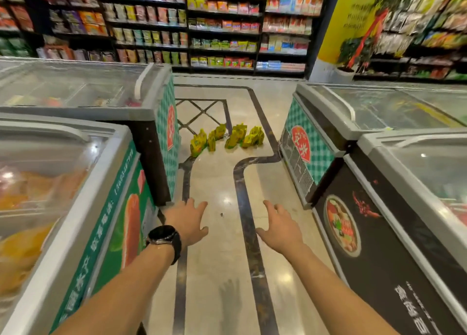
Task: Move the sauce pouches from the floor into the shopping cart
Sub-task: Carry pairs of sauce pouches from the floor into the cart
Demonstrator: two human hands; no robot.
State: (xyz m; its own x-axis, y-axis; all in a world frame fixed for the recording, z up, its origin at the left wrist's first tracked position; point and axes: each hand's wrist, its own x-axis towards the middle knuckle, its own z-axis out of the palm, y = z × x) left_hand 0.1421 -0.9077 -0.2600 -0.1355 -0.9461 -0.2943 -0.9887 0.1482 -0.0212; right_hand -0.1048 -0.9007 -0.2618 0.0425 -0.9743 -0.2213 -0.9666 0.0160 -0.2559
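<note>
Several yellow-green sauce pouches (227, 138) stand in a loose row on the shiny floor, far ahead between the freezers. My left hand (187, 221), with a black watch on its wrist, is stretched forward with fingers spread and holds nothing. My right hand (279, 227) reaches forward beside it, also with straight fingers and nothing in it. Both hands hover well short of the pouches. No shopping cart is in view.
Chest freezers with glass lids line the aisle: two on the left (75, 183) and two on the right (379, 157). Stocked shelves (222, 26) fill the back wall. A white plant pot (343, 74) stands at a yellow pillar. The tiled floor (217, 259) runs between the freezers.
</note>
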